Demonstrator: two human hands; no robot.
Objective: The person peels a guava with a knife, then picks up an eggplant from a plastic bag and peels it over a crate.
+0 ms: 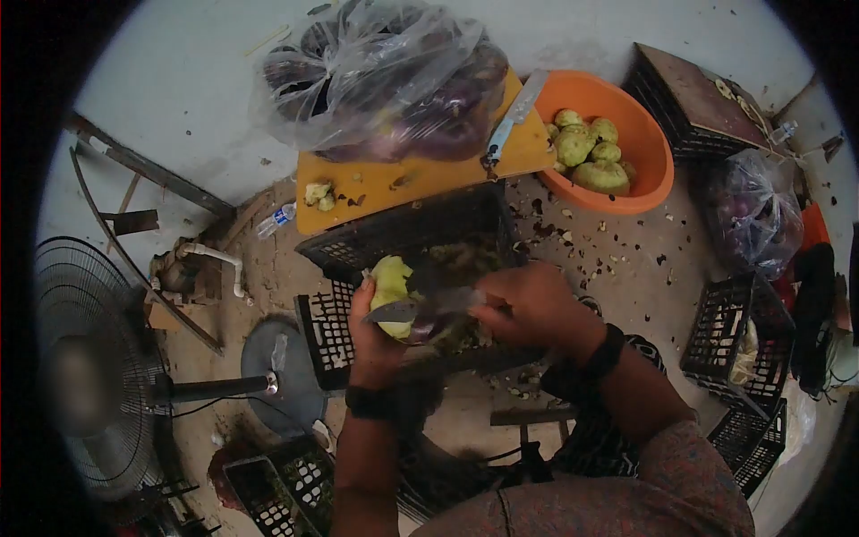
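Observation:
A half-peeled eggplant rests in my left hand, pale green flesh showing above and some dark purple skin below. My left fingers are wrapped round its left side. In my right hand is a knife, its blade lying across the front of the eggplant. The knife's handle is mostly covered by my closed fingers and smeared by motion. Beneath both hands stands a black plastic crate with dark peelings inside.
An orange board beyond the crate bears a clear bag of purple eggplants and a second knife. An orange basin holds several peeled eggplants. A fan stands left; crates stand right. Scraps litter the floor.

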